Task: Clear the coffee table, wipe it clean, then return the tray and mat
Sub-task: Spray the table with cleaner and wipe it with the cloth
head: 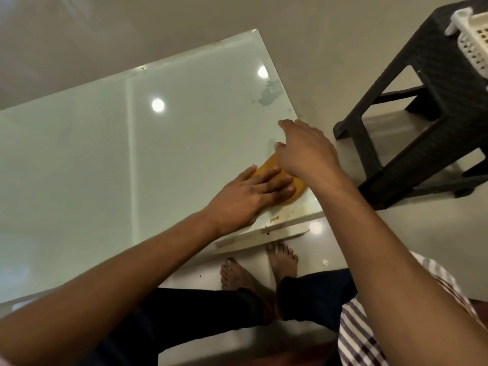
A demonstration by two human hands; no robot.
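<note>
Wiping is the step in hand. The left hand (248,196) lies flat, fingers (274,180) together, pressing an orange cloth (266,167) onto the glass bench (184,133) near its right front corner. The right hand (306,149) hovers above the cloth, fingers loosely curled, holding nothing visible. Stains (269,95) farther along the right edge and residue (274,219) at the corner probably need the next passes. No tray or mat is in view.

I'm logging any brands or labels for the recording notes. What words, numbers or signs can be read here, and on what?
None can be read.
The glass table, the yellow cloth under the left hand, the dark stool and the white basket on it show no lettering.
The right hand hides nothing legible.
</note>
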